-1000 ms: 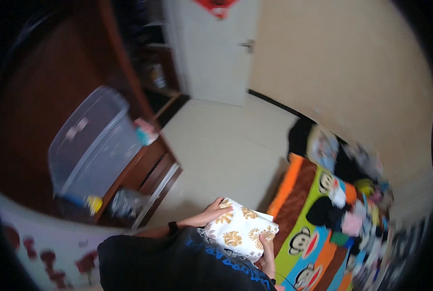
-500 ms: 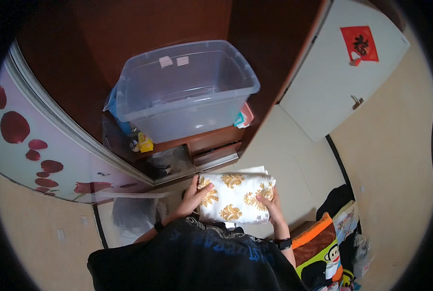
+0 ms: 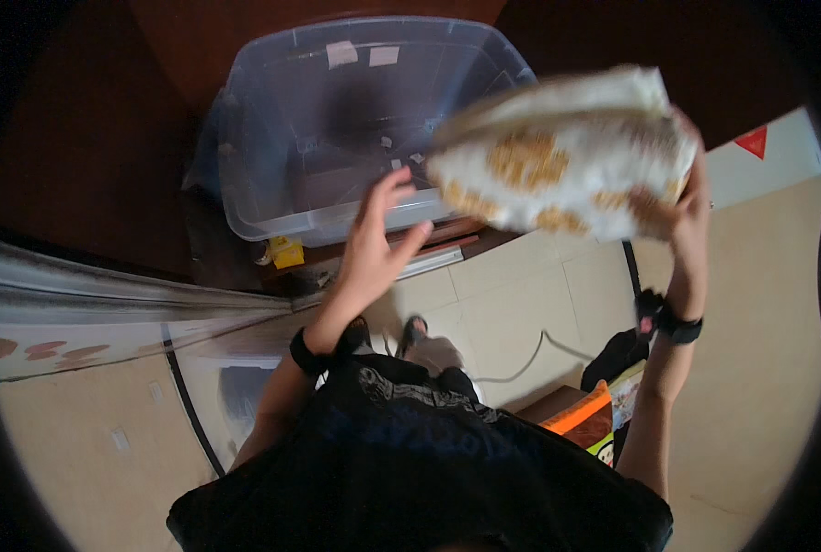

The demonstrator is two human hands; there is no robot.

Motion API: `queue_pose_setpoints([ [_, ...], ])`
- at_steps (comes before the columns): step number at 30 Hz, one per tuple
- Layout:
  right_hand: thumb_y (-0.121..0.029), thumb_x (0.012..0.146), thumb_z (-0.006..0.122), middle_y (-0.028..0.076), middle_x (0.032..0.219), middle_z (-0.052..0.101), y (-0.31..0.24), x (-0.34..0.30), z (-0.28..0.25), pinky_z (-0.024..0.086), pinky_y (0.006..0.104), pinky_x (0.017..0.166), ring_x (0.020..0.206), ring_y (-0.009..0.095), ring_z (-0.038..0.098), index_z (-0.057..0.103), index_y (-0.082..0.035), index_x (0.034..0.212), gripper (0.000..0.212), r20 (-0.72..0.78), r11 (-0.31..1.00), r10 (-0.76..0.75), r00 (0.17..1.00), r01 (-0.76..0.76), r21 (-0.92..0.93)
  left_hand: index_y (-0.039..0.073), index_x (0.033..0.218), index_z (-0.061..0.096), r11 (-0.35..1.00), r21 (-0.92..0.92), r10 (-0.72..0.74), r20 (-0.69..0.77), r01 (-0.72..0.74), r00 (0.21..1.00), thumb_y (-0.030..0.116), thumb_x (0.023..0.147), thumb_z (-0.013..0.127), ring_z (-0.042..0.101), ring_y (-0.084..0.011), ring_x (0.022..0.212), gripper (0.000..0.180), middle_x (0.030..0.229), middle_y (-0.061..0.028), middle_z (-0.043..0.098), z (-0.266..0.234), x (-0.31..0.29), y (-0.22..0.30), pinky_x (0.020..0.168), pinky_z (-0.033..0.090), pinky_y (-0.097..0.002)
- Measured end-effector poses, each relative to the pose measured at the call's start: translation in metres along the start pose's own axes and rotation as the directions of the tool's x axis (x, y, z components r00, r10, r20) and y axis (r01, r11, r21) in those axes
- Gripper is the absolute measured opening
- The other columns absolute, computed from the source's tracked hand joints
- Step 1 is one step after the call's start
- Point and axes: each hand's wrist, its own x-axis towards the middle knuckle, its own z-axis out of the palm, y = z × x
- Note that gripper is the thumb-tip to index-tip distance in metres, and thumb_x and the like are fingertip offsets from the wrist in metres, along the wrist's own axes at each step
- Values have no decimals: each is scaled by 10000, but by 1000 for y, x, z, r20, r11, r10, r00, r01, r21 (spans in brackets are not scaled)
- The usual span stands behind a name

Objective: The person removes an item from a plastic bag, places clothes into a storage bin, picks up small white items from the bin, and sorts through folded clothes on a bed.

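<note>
A folded white cloth with golden leaf patterns point(image 3: 567, 166) is up in the air, blurred by motion. My right hand point(image 3: 682, 207) grips it at its right end. Close to the cloth's left end, my left hand point(image 3: 380, 241) holds nothing, its fingers and thumb spread apart. Behind both hands stands a large clear plastic storage box point(image 3: 272, 189) without a lid, on a dark wooden cabinet shelf. A few small pale scraps lie on its bottom, and the cloth hides its right front part.
Below the box's left front corner sits a small yellow packet point(image 3: 286, 251). At lower right are an orange-and-brown cushion point(image 3: 581, 419) and dark items. A grey cable point(image 3: 541, 342) runs over the tiled floor point(image 3: 512, 285). A sliding door frame point(image 3: 125, 290) borders the left.
The folded cloth has risen and gone right, towards the box. My left hand has let go of it and opened; the right hand still holds it. The view has shifted closer to the box.
</note>
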Motion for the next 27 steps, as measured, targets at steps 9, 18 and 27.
queue_pose_setpoints([
  [9,-39,632,643,90,1065,556,114,239,44,414,280,858,983,150,516,431,11,1201,610,288,952,-275,917,302,-51,53,1074,536,765,588,-113,-278,262,954,240,862,541,610,-243,871,283,1034,-130,594,-39,45,-105,759,465,-323],
  [18,-218,745,645,117,1043,589,457,301,221,473,268,778,902,185,576,569,6,1068,400,972,953,-98,214,-261,153,134,929,607,328,651,-290,-621,685,728,198,766,628,638,-194,759,176,823,-20,654,5,84,-118,629,488,-306],
  [27,-247,722,650,137,1128,514,575,249,312,368,349,896,1020,238,489,474,-50,1170,520,835,897,441,330,-206,-392,95,890,613,310,584,-421,-623,750,660,130,733,611,629,-209,722,161,776,-33,642,5,124,-126,642,482,-303],
])
